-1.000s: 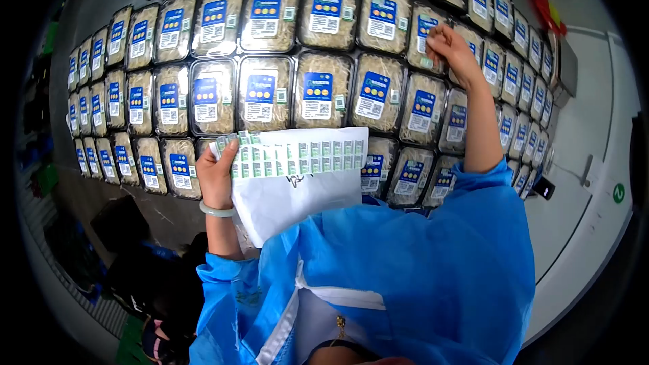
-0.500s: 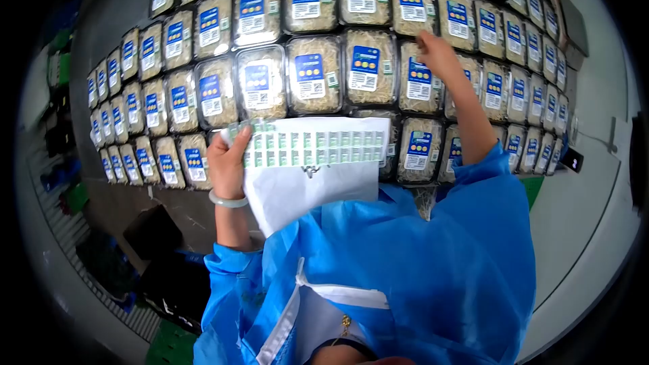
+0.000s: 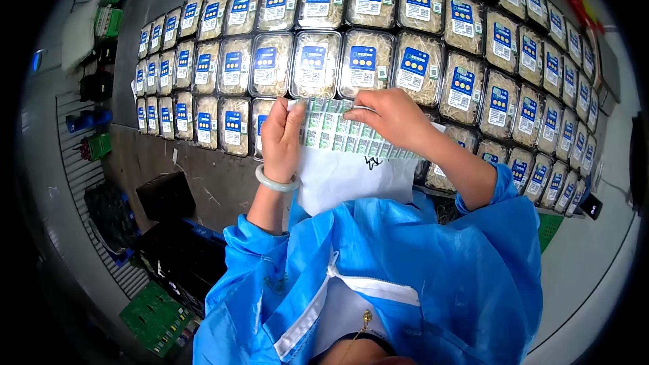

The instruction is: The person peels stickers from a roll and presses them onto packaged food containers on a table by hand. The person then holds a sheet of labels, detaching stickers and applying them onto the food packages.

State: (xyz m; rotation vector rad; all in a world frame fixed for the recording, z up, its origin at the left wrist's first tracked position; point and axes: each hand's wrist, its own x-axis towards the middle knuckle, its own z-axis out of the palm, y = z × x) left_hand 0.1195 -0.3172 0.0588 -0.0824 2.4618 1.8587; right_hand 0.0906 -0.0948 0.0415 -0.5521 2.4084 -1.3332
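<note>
My left hand [image 3: 280,140], with a pale bangle at the wrist, grips the left edge of a white sheet of small green-and-white stickers [image 3: 351,143]. Rows of these stickers run across its upper part, while the lower part is plain white with a dark handwritten mark. At the top edge of this sheet, my right hand [image 3: 395,118] has its thumb and forefinger closed on it; whether a single sticker is between them cannot be made out. Just beyond lie clear-lidded trays of pale shredded food [image 3: 367,64] with blue-and-white labels, many also bearing a small green sticker.
Several rows of the same packed trays cover the dark table [image 3: 223,179]. Below left stand a black crate [image 3: 182,257] and a green board-like panel [image 3: 157,318]. A small black device [image 3: 591,206] sits by the right edge, and something red [image 3: 574,1] lies at the upper right.
My right hand has come back from above the trays to the sticker sheet. My left hand and the sheet have shifted right in view, and the whole view has turned slightly.
</note>
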